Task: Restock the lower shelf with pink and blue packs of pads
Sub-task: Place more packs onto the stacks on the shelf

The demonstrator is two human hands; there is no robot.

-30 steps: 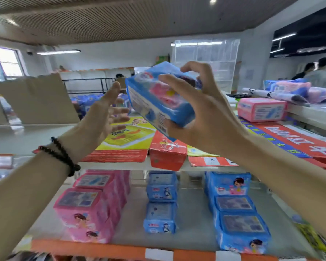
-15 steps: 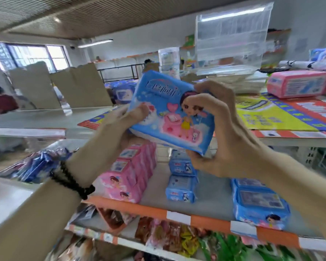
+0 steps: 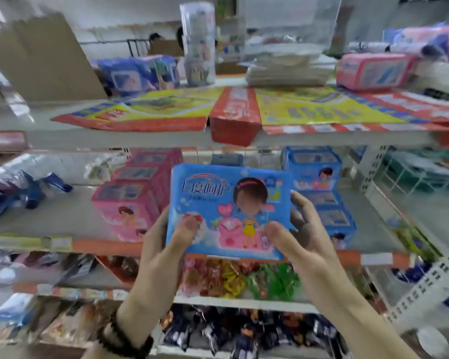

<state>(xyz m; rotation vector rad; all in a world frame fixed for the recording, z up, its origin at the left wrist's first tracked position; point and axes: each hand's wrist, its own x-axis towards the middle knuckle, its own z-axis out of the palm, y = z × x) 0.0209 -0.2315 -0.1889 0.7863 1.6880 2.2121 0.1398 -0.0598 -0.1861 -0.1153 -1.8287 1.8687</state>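
Both hands, left hand [image 3: 163,244] and right hand [image 3: 305,239], now grasp the blue pack [image 3: 228,208], lowered from upper frame to centre, upright before the lower shelf [image 3: 62,216] between pink packs [image 3: 132,198] and blue stacks [image 3: 322,193].

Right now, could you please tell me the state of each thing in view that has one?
Blue pack: held upright in front of the shelf, not yet placed.
Left hand: grips its left edge.
Right hand: grips its right edge.
Pink packs: stacked on the shelf.
Blue packs: stacked.
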